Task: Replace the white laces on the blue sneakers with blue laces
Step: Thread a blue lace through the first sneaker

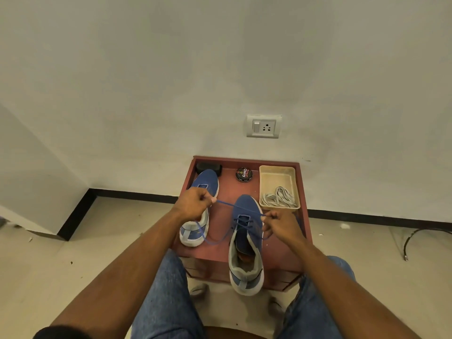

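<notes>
Denim-clad knees [166,294] frame the bottom of the view; person seated facing a low red table [281,255] set against the wall.

Near sneaker [245,250] sits at the table's front edge, heel overhanging toward the sitter, toe to the wall. Long axis runs straight away from the camera, which likely puts the eyelets within easy reach. Blue lace [226,204] is threaded through its front eyelets only; upper ones look empty.

Left hand [195,203] is curled tight, pinching one lace end between thumb and fingers, drawn out up and left so that the strand is taut. Right hand [276,225], fingers likewise curled, pinches the other end just beside the eyelets. Probably evening the two ends before the next crossing. Slack loops hang below across the tabletop.

Second sneaker [200,206] lies to the left, toe also to the wall, partly behind the left hand; whether it is laced, cannot tell.

White laces [278,199] lie heaped in a beige tray [277,171] at the far right corner. Polish tin [244,174] sits mid-back.
</notes>
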